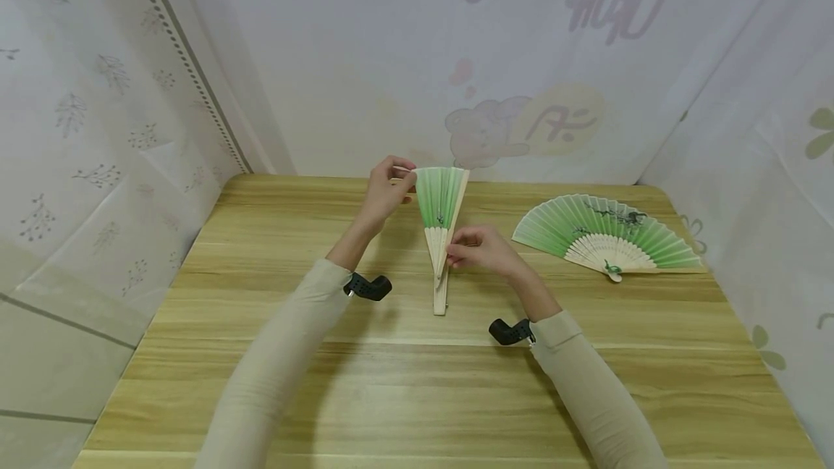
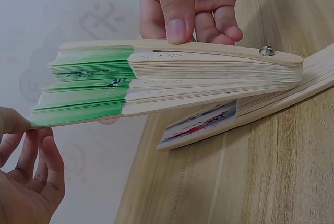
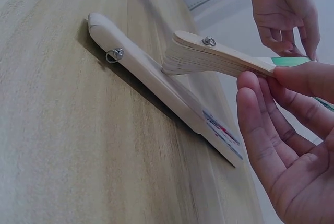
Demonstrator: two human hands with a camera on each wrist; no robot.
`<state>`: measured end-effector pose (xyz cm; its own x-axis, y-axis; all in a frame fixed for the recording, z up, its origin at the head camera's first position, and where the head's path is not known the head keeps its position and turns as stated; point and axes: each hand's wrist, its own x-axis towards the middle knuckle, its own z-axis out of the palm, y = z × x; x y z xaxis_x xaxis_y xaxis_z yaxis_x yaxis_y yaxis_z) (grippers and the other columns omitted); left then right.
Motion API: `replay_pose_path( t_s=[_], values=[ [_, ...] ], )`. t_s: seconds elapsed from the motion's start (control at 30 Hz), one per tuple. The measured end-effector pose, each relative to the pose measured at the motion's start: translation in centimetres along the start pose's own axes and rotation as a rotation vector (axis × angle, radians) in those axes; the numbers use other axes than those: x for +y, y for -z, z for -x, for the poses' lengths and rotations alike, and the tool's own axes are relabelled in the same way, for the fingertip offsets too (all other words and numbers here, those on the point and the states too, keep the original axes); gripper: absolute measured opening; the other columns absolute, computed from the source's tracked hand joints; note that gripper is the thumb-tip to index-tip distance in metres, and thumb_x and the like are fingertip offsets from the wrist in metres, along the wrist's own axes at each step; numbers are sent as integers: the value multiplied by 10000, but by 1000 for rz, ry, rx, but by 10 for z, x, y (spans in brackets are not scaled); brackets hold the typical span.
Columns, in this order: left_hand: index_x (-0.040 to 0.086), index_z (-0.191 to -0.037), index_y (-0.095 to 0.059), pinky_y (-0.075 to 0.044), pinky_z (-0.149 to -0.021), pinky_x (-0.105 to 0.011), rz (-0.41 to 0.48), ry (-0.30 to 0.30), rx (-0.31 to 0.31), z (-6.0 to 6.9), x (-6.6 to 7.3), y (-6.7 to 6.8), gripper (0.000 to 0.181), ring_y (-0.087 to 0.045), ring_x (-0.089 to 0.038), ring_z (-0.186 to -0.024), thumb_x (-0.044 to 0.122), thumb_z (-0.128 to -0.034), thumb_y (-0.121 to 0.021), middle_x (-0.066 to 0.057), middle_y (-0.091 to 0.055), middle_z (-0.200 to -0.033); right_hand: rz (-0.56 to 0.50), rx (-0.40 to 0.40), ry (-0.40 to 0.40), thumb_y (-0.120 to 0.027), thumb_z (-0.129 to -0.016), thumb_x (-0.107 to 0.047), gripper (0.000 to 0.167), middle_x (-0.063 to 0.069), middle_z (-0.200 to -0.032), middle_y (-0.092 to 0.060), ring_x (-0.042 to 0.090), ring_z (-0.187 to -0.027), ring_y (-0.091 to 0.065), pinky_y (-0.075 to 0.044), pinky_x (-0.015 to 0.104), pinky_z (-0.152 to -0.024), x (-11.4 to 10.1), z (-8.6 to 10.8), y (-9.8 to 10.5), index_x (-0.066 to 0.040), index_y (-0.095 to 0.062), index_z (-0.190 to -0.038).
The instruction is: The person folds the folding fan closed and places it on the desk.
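Fan point(image 1: 440, 197), left hand point(image 1: 389, 190) pinching its outer corner, right hand point(image 1: 482, 249) its edge stick point(image 1: 461, 197), is being held partly spread over folded fan point(image 1: 440, 303) on table point(image 1: 404, 396). We are judging step as spreading; next move is likely calling for drawing left edge outward, right hand steadying.

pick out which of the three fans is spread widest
The spread green fan, far right on the table, opened into a broad arc. The held green fan is only partly open, and the folded fan beneath it looks shut.
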<state>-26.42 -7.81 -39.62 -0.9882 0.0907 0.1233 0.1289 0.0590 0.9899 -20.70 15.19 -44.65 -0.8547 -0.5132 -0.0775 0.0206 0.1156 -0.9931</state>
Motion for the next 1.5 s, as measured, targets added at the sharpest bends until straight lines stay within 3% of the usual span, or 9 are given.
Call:
replay_pose_path(
  t_s=[0.1,0.27,0.47,0.6,0.9,1.13,1.3,1.5],
  values=[
    [-34,-1186,-580,-563,-623,-266,-3,-1,1,0,-1,-1,178,-668,-387,-875,29,-1019,-574,-164,-615,-1027,6,-6,5,-635,-981,56,105,237,-879,-685,287,-818,-689,-567,555,-808,0,0,0,147,-676,-1014],
    [-34,-1183,-591,-554,-611,-259,0,-9,17,-1,1,-3,180,-643,-489,-929,28,-1014,-587,-151,-620,-1005,45,-9,2,-639,-992,19,121,216,-882,-694,311,-839,-692,-567,554,-813,-2,0,0,126,-688,-1021],
    [-13,-1155,-609,-571,-636,-298,-17,-17,32,0,3,-4,161,-682,-381,-862,34,-1002,-609,-159,-644,-1008,103,-23,5,-636,-1000,-9,134,195,-873,-694,471,-897,-659,-561,570,-823,-10,1,0,114,-688,-993],
    [-16,-1158,-612,-557,-621,-268,-14,-23,38,1,4,-5,163,-682,-430,-886,33,-1003,-609,-166,-642,-1015,131,-37,6,-629,-1008,-24,150,194,-866,-685,536,-915,-624,-557,579,-828,-13,0,0,109,-680,-963],
    [-25,-1153,-622,-556,-622,-280,-3,-22,53,3,6,-9,164,-651,-511,-931,31,-999,-606,-143,-631,-986,161,-60,33,-625,-992,24,121,168,-815,-677,542,-863,-624,-556,597,-801,-17,-1,-2,108,-680,-924],
    [-22,-1142,-632,-541,-605,-249,-13,-15,60,3,8,-12,163,-682,-420,-862,33,-991,-605,-136,-636,-975,171,-82,45,-620,-981,48,113,158,-779,-668,509,-807,-632,-554,613,-784,-18,-2,-3,122,-673,-915],
    [-24,-1143,-639,-563,-632,-290,-25,-16,64,4,8,-13,166,-690,-387,-836,31,-989,-610,-132,-637,-973,188,-93,44,-624,-983,41,110,154,-773,-664,428,-767,-650,-560,608,-768,-19,-2,-2,98,-681,-908],
    [-28,-1133,-643,-578,-649,-328,-3,-27,69,3,10,-12,156,-679,-443,-859,10,-986,-607,-124,-634,-951,173,-80,31,-632,-992,19,120,168,-787,-668,511,-809,-637,-569,589,-763,-16,-3,-2,83,-684,-905]
  ],
)
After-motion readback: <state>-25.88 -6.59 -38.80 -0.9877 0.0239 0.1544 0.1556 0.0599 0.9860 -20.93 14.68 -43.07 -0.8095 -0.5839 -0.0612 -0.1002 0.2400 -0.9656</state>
